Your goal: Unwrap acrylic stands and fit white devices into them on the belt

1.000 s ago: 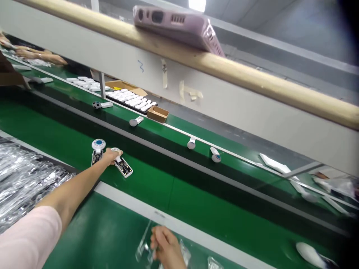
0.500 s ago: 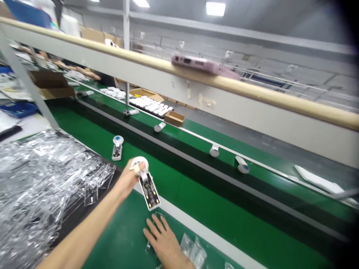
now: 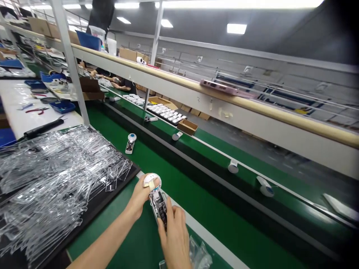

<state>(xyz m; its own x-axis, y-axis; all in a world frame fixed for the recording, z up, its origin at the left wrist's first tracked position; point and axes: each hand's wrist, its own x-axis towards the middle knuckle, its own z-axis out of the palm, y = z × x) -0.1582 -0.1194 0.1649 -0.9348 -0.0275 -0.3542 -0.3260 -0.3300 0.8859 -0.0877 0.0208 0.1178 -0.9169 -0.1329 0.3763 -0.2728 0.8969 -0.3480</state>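
Observation:
My left hand [image 3: 141, 194] is closed around the round white head [image 3: 151, 181] of a small device, its thumb on a beige strip there. The device's open handle [image 3: 158, 207] points down toward me, showing a dark circuit board. Thumb and forefinger of my right hand [image 3: 175, 231] close on the handle's sides. Thin shiny edges of what looks like a clear plastic frame [image 3: 152, 204] show along the handle; its lower end is hidden by my fingers. Clear plastic pieces [image 3: 200, 254] lie beside my right wrist.
A big pile of clear plastic frames [image 3: 64, 175] lies on a black tray at left. A similar device [image 3: 130, 143] rests on the green belt [image 3: 196, 198]. More white devices [image 3: 233, 166] lie across the divider. A rail [image 3: 174, 80] holding a pink phone [image 3: 221, 87] crosses above.
My right hand has risen from the green tabletop to the device's handle, and its spread fingers have closed. The left hand still holds the head. The view has swung left.

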